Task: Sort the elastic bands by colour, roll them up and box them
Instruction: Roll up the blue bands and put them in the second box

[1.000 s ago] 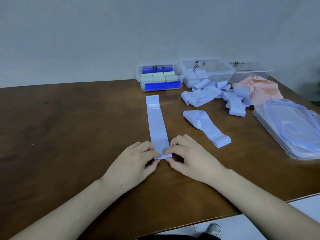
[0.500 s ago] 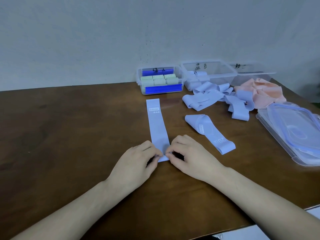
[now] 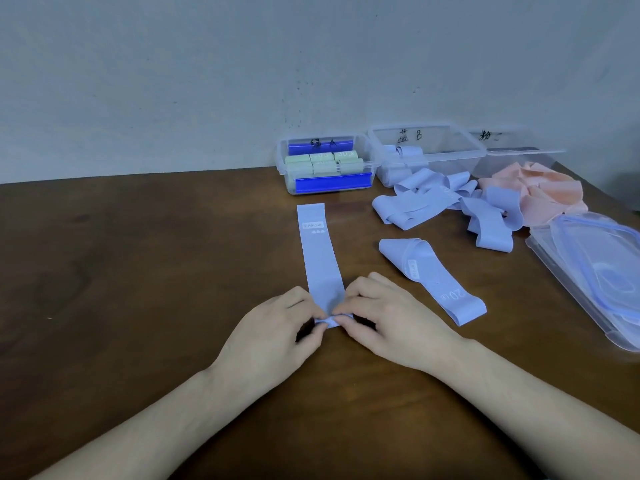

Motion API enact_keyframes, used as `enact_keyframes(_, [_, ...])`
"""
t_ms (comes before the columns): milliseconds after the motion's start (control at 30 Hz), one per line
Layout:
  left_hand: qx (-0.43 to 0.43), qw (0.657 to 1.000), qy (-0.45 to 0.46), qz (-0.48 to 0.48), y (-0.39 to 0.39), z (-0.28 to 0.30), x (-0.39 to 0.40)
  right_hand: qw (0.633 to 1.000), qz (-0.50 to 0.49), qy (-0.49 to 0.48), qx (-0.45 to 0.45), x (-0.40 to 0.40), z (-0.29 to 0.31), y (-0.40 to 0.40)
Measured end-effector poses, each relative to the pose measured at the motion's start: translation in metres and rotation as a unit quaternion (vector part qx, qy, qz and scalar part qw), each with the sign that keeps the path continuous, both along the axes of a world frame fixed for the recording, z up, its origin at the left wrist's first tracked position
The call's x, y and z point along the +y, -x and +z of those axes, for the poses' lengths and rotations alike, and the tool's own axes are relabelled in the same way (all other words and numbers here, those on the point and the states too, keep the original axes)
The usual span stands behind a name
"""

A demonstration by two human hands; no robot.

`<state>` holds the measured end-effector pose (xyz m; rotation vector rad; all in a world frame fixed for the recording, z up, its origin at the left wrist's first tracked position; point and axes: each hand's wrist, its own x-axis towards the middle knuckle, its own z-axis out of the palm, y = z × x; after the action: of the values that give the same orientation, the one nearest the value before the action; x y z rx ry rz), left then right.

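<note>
Your left hand [image 3: 273, 327] and right hand [image 3: 388, 317] both pinch the near end of a flat, pale blue elastic band [image 3: 320, 258] lying lengthwise on the dark brown wooden table [image 3: 138, 271]; your fingertips are narrowly closed on its first small curl. Judging by this, rolling has barely begun. At the far edge, a clear plastic box with blue clips [image 3: 327, 166] holds tight pale green rolls [image 3: 323, 162], so green looks done. The clear middle box [image 3: 429, 150] holds a few blue pieces. Left to do: a limp heap of blue bands [image 3: 446, 206], one folded blue band [image 3: 433, 280], and soft, crumpled pink bands [image 3: 540, 188]. Clear lids [image 3: 588, 271] lie at right.
</note>
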<state>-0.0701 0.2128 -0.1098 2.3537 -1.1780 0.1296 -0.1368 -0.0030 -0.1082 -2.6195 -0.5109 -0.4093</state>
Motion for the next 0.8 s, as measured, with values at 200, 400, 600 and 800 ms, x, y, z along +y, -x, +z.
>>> enact_keyframes(200, [0.008, 1.0, 0.007, -0.005, -0.009, 0.003, -0.001, 1.0, -0.004, -0.021, 0.007, -0.003, -0.005, -0.002])
enact_keyframes(400, [0.007, 0.999, 0.021, -0.025, -0.01, 0.003, -0.001, 0.999, -0.03, -0.024, 0.0, 0.0, -0.006, -0.008])
enact_keyframes(600, [0.029, 0.999, -0.01, -0.035, -0.026, 0.004, -0.001, 0.999, -0.034, -0.013, 0.007, -0.002, -0.005, -0.01])
enact_keyframes(800, [0.034, 0.999, 0.013, -0.03, -0.028, 0.004, -0.003, 0.999, -0.052, -0.006, -0.003, -0.002, -0.006, -0.017])
